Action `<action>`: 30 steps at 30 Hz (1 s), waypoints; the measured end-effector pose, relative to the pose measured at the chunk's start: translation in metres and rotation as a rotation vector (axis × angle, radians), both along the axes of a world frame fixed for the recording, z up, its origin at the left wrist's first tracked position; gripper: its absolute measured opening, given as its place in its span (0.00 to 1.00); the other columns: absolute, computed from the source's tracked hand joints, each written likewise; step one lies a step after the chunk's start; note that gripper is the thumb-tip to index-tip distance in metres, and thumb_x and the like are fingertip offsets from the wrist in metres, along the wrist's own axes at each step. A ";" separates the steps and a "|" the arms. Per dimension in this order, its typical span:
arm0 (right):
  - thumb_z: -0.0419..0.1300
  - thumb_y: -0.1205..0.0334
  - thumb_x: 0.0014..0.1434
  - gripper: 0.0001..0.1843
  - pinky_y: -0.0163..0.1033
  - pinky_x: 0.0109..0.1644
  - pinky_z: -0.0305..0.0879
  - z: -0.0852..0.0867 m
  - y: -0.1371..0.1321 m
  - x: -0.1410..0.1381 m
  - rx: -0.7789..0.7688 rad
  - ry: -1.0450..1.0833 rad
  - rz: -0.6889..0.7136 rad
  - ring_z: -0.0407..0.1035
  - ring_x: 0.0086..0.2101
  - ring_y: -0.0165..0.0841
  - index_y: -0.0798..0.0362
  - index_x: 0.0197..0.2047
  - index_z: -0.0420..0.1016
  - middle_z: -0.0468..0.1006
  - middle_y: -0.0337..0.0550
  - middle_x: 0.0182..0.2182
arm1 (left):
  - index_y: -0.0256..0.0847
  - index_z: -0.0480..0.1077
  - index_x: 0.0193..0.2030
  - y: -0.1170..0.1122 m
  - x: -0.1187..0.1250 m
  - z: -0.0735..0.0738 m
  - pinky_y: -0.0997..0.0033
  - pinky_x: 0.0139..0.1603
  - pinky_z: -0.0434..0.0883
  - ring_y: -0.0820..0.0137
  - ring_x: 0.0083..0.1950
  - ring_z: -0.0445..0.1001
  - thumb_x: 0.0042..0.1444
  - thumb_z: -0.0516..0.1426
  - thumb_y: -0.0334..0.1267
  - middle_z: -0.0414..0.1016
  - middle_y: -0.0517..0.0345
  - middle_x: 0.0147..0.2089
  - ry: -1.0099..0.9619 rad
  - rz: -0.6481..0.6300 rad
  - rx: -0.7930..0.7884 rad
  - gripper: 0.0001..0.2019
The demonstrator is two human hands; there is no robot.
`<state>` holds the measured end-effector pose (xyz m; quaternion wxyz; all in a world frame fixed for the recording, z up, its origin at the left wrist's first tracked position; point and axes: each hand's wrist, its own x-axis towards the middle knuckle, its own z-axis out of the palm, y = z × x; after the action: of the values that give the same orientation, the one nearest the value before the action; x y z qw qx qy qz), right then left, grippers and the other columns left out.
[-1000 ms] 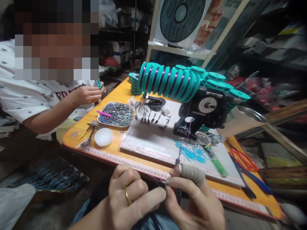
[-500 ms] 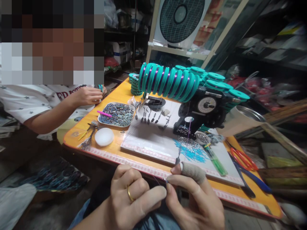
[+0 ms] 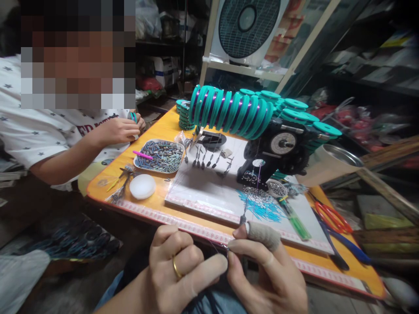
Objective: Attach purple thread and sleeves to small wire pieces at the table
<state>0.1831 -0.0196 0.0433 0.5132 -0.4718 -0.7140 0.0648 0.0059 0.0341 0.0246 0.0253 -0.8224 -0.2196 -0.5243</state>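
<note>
My left hand (image 3: 178, 266), with a gold ring, and my right hand (image 3: 265, 270) meet below the near edge of the orange table (image 3: 170, 131). Both are closed in a pinch on a thin line (image 3: 216, 246) with a tiny piece at the fingertips. A cloth sleeve covers my right thumb. Just beyond the fingers, on the white board (image 3: 209, 185), lie small blue tubes (image 3: 262, 209) and tiny metal beads.
A row of teal spools (image 3: 229, 111) sits on a black winding device (image 3: 281, 146). A metal tray of small weights (image 3: 160, 156), a white lid (image 3: 142, 186), green-handled tool (image 3: 296, 222) and red scissors (image 3: 334, 218) lie about. Another person's hand (image 3: 119, 130) holds a spool at the left.
My hands have stayed pinched together with only slight shifts of the fingers. The other person has moved a little.
</note>
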 end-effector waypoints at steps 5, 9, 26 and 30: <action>0.60 0.79 0.64 0.12 0.32 0.50 0.70 0.001 -0.001 0.000 0.001 -0.002 -0.016 0.71 0.45 0.32 0.54 0.46 0.75 0.72 0.45 0.46 | 0.41 0.78 0.43 0.001 0.000 -0.003 0.64 0.39 0.57 0.71 0.29 0.62 0.65 0.56 0.27 0.65 0.66 0.20 -0.017 -0.011 0.031 0.09; 0.59 0.79 0.64 0.12 0.33 0.48 0.71 0.001 -0.001 0.001 -0.026 0.027 0.022 0.71 0.45 0.34 0.54 0.46 0.75 0.71 0.45 0.45 | 0.43 0.78 0.41 0.003 0.003 0.001 0.65 0.42 0.60 0.70 0.34 0.62 0.65 0.57 0.28 0.68 0.62 0.27 -0.073 -0.033 -0.058 0.08; 0.56 0.85 0.61 0.17 0.30 0.51 0.71 0.040 0.008 -0.002 -0.110 -0.018 0.416 0.71 0.44 0.31 0.57 0.47 0.75 0.70 0.46 0.43 | 0.42 0.75 0.37 0.011 -0.020 0.021 0.67 0.44 0.71 0.69 0.40 0.72 0.64 0.61 0.32 0.75 0.57 0.34 -0.299 -0.622 -0.982 0.04; 0.57 0.85 0.60 0.18 0.31 0.51 0.72 0.036 0.011 -0.013 -0.055 -0.046 0.420 0.71 0.44 0.32 0.58 0.48 0.74 0.70 0.47 0.44 | 0.43 0.76 0.39 0.010 -0.036 0.024 0.70 0.40 0.72 0.70 0.37 0.73 0.65 0.60 0.30 0.76 0.58 0.32 -0.334 -0.537 -0.885 0.05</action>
<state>0.1702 -0.0088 0.0794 0.4591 -0.3280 -0.8060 0.1791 -0.0296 0.0441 0.0485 -0.4934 -0.6871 -0.2028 -0.4933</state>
